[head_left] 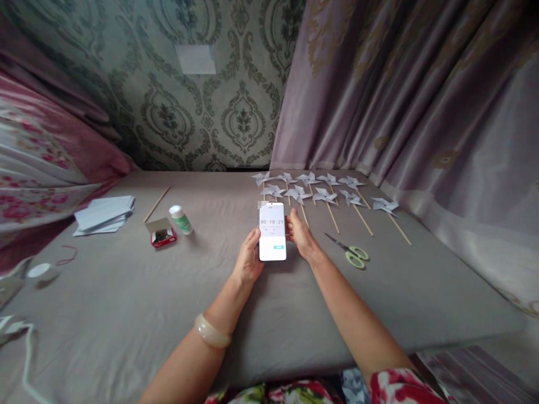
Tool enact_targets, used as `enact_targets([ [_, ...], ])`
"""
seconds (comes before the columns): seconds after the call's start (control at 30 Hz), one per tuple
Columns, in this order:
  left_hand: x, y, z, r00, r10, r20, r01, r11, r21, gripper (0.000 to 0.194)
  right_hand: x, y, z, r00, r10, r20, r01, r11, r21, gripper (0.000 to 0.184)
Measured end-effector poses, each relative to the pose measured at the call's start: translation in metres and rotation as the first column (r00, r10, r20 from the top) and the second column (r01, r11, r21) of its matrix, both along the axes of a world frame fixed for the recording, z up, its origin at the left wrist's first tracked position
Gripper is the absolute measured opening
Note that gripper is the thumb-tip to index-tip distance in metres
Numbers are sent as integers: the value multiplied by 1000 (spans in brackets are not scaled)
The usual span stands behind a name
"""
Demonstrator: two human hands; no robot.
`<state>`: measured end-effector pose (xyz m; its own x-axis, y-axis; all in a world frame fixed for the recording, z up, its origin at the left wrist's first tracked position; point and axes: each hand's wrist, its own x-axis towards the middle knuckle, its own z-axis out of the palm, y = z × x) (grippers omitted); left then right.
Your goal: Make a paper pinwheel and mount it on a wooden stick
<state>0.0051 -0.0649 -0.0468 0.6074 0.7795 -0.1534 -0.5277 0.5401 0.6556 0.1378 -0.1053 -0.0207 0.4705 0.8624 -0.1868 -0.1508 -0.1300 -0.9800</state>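
A phone [272, 238] is held upright over the middle of the table, its lit screen showing the timer reading 00:10:29. My left hand [249, 255] wraps round its left edge, thumb along the side. At the right edge, my right hand [300, 234] grips the phone with bent fingers partly hidden behind it. Beyond the phone lie several white paper pinwheels [325, 196] on wooden sticks, laid out in two rows. Scissors [355, 257] with green handles rest to the right of my right hand, blades pointing away to the left.
Left of my hands stand a glue bottle [181, 220] and an open red box [164, 238] of small dark pieces. A wooden stick [157, 204] and a stack of white paper [104, 215] lie farther left. A white cable [29, 359] runs along the near left edge.
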Motion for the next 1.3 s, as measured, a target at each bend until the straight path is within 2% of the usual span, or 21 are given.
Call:
enact_targets([
  [0.23, -1, 0, 5, 1000, 18, 2, -18, 1000, -20, 20, -16, -19, -8, 995, 48, -84, -36, 990, 136, 41],
  [0.33, -2, -1, 7, 1000, 21, 1, -21, 998, -56, 18, -17, -27, -9, 989, 120, -89, -101, 976, 195, 32],
  [0.47, -3, -1, 9, 1000, 6, 16, -4, 996, -90, 18, -17, -34, -4, 976, 216, -35, -202, 951, 233, 42],
  [0.63, -3, 0, 7, 1000, 14, 12, -13, 995, -104, 16, -19, -34, -7, 977, 211, 28, -212, 949, 233, 52],
  [0.8, -4, -1, 7, 1000, 14, 5, -13, 996, -92, 16, -20, -33, -12, 979, 200, 41, -204, 949, 239, 51],
  [1.3, -5, -3, 11, 1000, 9, -1, -10, 995, -97, 17, -21, -32, -13, 982, 183, 43, -188, 950, 251, 47],
])
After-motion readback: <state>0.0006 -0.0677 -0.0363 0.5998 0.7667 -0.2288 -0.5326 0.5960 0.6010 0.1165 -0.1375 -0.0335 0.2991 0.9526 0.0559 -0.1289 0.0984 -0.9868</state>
